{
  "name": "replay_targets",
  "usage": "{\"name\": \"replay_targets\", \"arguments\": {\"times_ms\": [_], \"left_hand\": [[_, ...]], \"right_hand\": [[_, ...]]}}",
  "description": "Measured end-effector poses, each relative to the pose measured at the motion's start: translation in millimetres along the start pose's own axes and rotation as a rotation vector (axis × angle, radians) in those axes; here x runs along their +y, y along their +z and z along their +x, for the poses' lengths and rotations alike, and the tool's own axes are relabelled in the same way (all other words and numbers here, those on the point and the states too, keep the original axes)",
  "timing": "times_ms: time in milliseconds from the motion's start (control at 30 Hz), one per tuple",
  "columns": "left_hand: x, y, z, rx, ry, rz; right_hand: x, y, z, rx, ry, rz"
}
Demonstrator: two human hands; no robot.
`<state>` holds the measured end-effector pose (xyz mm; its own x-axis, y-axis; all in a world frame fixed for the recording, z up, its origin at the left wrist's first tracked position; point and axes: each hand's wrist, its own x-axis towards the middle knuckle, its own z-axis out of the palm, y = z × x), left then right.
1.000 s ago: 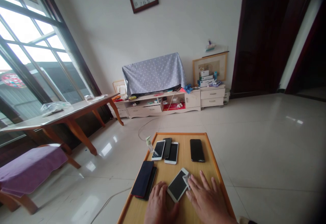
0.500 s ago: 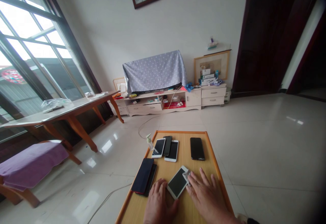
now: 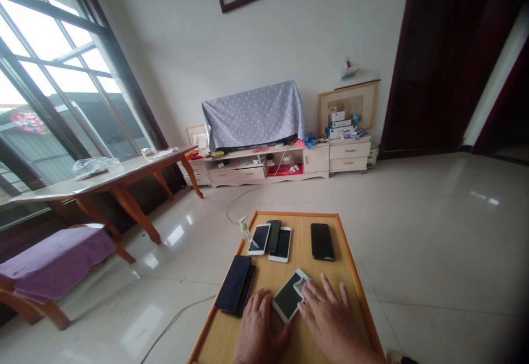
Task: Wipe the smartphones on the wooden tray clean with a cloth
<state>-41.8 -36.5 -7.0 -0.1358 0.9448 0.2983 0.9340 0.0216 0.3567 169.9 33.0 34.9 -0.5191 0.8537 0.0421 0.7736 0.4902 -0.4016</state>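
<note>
A white smartphone (image 3: 286,298) lies slanted, dark screen up, on the small wooden table (image 3: 303,276). My left hand (image 3: 259,322) steadies it, with the fingers at its left edge and the thumb by its lower corner. Under the fingertips of my right hand (image 3: 331,315), a crumpled white wipe (image 3: 300,285) is pressed onto the phone's right side; the other fingers of that hand are spread. Left of my hands, a dark blue phone (image 3: 233,284) rests partly over a black phone (image 3: 247,298).
At the table's far end are two white phones (image 3: 259,239) (image 3: 281,245), a black phone (image 3: 274,235) between them and another black phone (image 3: 322,241) at right. A pump bottle (image 3: 244,230) stands at the left rim. Beyond are a TV cabinet (image 3: 316,162) and a long table (image 3: 115,182).
My right hand has slid the wipe slightly left over the phone's screen. My left hand stays at the phone's edge. The whole view has shifted a little.
</note>
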Motion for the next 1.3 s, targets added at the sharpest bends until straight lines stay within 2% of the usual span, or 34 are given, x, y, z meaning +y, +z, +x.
{"name": "replay_targets", "arguments": {"times_ms": [100,267,367,467,567,633,767,833,1000,1100,1167,1300], "left_hand": [[-3,2,0,-0.012,-0.004,0.003],[-12,4,1,-0.107,-0.012,0.018],[-10,3,1,-0.112,-0.004,0.023],[-5,2,-1,-0.052,0.005,0.018],[-3,2,-2,-0.005,0.010,0.017],[-5,3,-2,0.000,0.013,0.016],[-11,5,-1,-0.060,0.016,0.017],[-12,5,-1,-0.077,0.023,0.020],[-4,1,-1,-0.023,0.009,0.011],[-1,-1,-1,-0.020,-0.002,0.005],[-3,-1,0,-0.037,-0.007,0.002],[-11,3,0,-0.132,-0.017,0.011]], "right_hand": [[-10,3,-1,-0.035,-0.019,0.014],[-44,10,-12,-0.232,-0.167,0.151],[-38,9,-10,-0.179,-0.162,0.148],[-16,5,-1,-0.050,-0.070,0.059],[-2,3,6,0.019,0.026,-0.021],[-7,3,6,0.006,0.024,-0.020],[-35,3,-6,-0.172,-0.097,0.102],[-41,2,-8,-0.216,-0.127,0.137],[-14,2,7,-0.024,-0.023,0.011],[-8,6,15,0.026,0.039,-0.031],[-18,8,12,-0.007,-0.007,0.011],[-46,11,1,-0.170,-0.146,0.145]]}}
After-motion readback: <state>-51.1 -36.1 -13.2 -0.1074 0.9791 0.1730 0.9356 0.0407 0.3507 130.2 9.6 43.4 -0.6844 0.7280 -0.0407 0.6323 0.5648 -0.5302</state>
